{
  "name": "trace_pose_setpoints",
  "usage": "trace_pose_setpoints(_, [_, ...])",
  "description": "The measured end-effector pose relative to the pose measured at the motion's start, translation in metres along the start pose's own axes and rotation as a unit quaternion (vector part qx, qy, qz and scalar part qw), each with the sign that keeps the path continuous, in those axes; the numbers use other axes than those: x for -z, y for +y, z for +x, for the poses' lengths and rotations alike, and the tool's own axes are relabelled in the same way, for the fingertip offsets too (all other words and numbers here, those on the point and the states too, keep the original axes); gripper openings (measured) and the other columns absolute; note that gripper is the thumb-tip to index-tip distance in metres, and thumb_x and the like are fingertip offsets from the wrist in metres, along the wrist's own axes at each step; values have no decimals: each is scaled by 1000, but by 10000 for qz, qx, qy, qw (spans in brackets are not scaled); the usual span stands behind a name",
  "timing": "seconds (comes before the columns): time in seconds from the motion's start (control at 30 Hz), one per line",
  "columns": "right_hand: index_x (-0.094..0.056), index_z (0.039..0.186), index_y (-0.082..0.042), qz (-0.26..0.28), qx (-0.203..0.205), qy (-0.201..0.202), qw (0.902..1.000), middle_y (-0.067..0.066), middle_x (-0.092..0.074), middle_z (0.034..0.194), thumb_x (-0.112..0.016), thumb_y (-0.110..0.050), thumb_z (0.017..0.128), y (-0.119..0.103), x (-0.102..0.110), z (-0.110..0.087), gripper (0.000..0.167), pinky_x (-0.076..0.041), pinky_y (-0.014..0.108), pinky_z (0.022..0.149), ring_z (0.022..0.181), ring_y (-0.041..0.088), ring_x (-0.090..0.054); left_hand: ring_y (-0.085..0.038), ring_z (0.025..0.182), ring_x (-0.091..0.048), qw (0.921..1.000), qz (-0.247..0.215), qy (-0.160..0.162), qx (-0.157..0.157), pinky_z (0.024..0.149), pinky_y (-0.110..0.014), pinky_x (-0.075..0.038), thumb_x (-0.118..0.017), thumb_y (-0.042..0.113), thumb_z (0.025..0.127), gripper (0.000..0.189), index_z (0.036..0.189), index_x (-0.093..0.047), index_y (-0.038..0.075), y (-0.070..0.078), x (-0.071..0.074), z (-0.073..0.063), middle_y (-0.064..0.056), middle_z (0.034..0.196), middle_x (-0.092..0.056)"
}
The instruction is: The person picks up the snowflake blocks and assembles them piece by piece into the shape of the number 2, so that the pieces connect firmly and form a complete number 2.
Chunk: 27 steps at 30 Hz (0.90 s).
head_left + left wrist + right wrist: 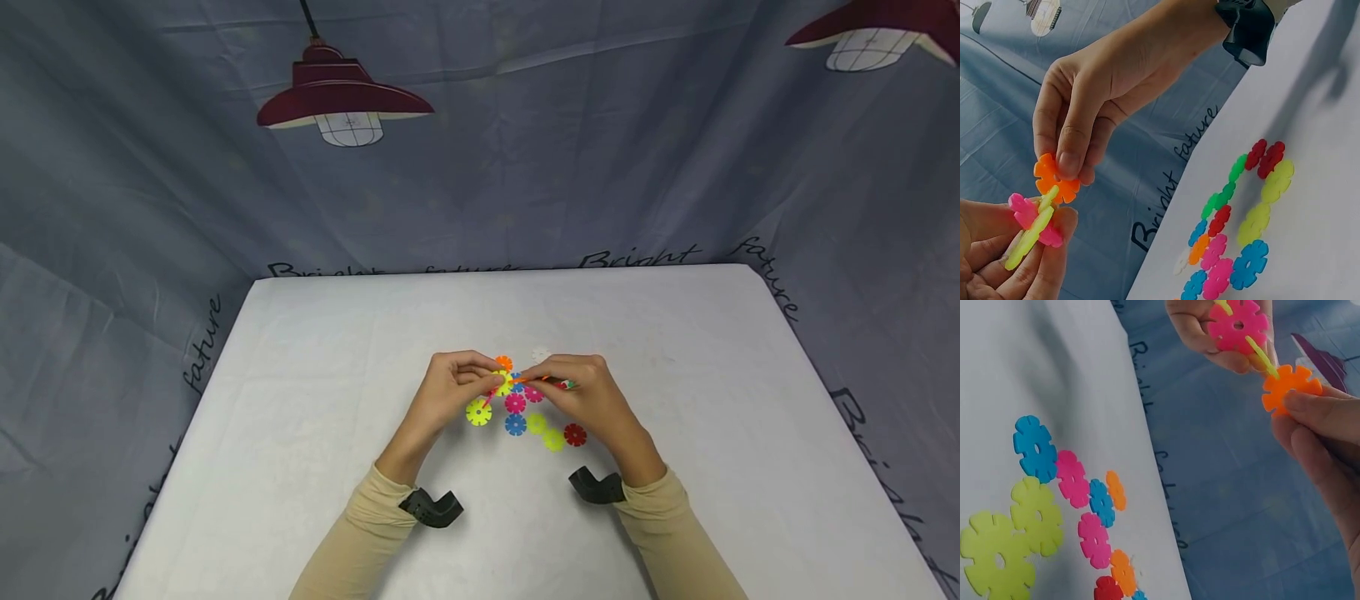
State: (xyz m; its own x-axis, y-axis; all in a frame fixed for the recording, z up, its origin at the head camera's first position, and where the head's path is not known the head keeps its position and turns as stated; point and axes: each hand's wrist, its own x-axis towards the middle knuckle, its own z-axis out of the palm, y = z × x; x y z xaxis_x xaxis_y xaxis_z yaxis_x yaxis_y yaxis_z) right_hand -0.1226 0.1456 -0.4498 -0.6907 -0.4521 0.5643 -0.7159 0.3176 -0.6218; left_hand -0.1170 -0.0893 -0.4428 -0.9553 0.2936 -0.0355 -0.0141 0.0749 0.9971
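My left hand [453,385] grips a small joined piece: a pink notched flower disc [1252,322] with two yellow discs slotted into it, one being a yellow disc [1027,240] seen nearly edge-on. Between thumb and fingers, my right hand [583,390] pinches an orange notched disc [1050,185]. The orange disc's rim meets the edge of a yellow one in both wrist views; how deep the slots overlap I cannot tell. Both hands are raised above the white table [360,333], close together.
Loose discs lie on the table below the hands, among them a blue disc [515,425], a red disc [575,434], a yellow-green disc [553,439] and a white disc [540,355]. A grey curtain [510,167] hangs behind the table's far edge.
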Motion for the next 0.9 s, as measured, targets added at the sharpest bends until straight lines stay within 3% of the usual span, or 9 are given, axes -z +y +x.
trace_pose_setpoints(0.1, [-81,96,-6,23,13,-44,10000,3,-80,88,-85,8,77,-1,-2,0,24,-57,13,72,73,11,-74,-10,73,-73,10000,25,35,-4,68,-22,-58,-75,4,93,15,104,-75,-7,-1,-1,0,-23,93,-76])
trace_pose_setpoints(0.43, [-80,98,-8,18,-267,-50,9996,1,-79,89,-86,3,79,-5,-1,2,23,-58,16,71,76,10,-73,-13,74,-72,9998,219,-4,-21,67,-21,-56,-76,11,94,17,105,-76,-2,2,1,-1,-20,93,-76])
trace_pose_setpoints(0.67, [-78,107,-7,-36,-981,-328,9946,5,-80,101,-87,-4,81,-1,2,1,28,-62,27,70,83,14,-76,-8,74,-72,9993,357,118,-44,69,-21,-57,-77,12,94,17,105,-76,0,2,0,0,-18,94,-76])
trace_pose_setpoints(0.8, [-78,108,-8,-144,-1833,-977,9781,0,-78,93,-87,-10,82,7,6,-2,27,-60,25,71,78,11,-71,-9,73,-71,9988,419,236,-55,67,-21,-56,-77,13,93,18,106,-76,1,3,0,0,-17,94,-76])
trace_pose_setpoints(0.9, [-78,104,-7,-191,-2529,-1731,9517,-4,-72,82,-87,-13,83,16,7,-4,24,-56,23,69,73,9,-64,-13,74,-71,9989,364,299,-33,66,-20,-55,-77,13,94,19,109,-75,1,3,1,0,-17,95,-74])
